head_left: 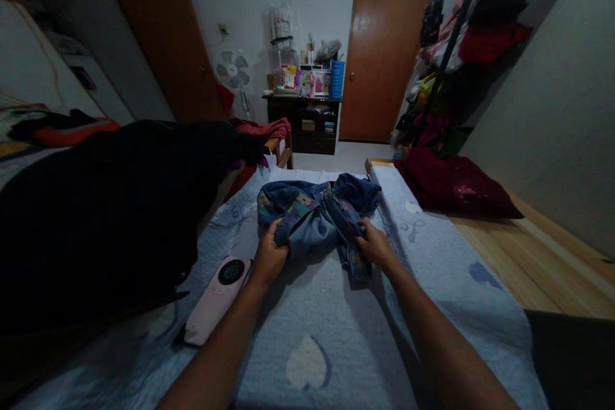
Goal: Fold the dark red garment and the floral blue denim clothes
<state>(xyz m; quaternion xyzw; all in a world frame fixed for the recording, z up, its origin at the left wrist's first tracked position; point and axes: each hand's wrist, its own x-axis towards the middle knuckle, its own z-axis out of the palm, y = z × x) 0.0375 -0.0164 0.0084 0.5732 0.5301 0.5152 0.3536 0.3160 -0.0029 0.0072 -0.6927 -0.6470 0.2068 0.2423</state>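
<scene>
A patterned denim garment [314,221] is gripped at two points above a bed covered with a pale blue, heart-print bedspread [307,307], in a dimly lit room. The left hand [270,255] is closed on the garment's near left edge, thumb on top of the cloth; the right hand [377,245] is closed on its right side, fingers pinching the fabric beside a strip that hangs toward the bed. Most of the bunched denim lies between the two hands and beyond them, its far folds spreading outward on both sides. Whether its underside touches the bedspread cannot be told.

A pink smartphone [216,301], camera side up, lies on the bedspread just beside the left forearm. Black cloth [106,218] is heaped at left, while a folded maroon garment [454,186] rests at right, partly over wooden boards [500,237]. In the background, a white fan [233,69] stands near a dark cabinet [302,125] topped with household items, beside a closed wooden door [387,51].
</scene>
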